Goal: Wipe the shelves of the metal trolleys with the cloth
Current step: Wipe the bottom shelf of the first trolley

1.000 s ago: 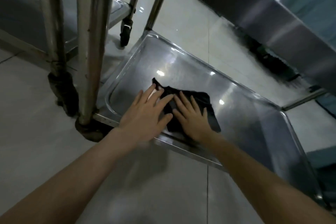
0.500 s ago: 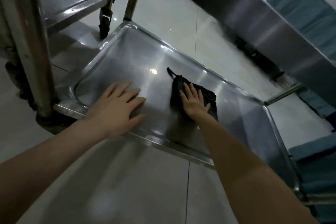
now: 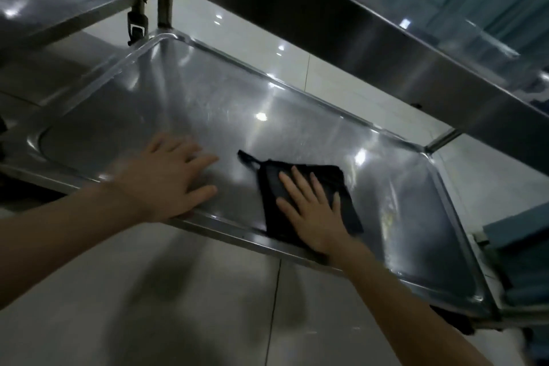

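A black cloth (image 3: 344, 187) lies flat on the bottom shelf (image 3: 178, 104) of a metal trolley, near the shelf's front rim. My right hand (image 3: 312, 211) presses on the cloth with straight, spread fingers. My left hand (image 3: 172, 178) rests flat on the bare shelf to the left of the cloth, palm over the front rim, and looks blurred. A small loop of the cloth sticks out at its far left corner.
The trolley's upper shelf (image 3: 386, 38) hangs over the far side. A second trolley's shelf (image 3: 53, 0) stands at the left, with a castor (image 3: 136, 30) and two upright legs between them. Teal fabric (image 3: 517, 249) lies at the right. Pale floor tiles are below.
My left hand came off the cloth and moved left onto the bare shelf. My right hand slid the cloth to the right along the shelf and back toward the front rim.
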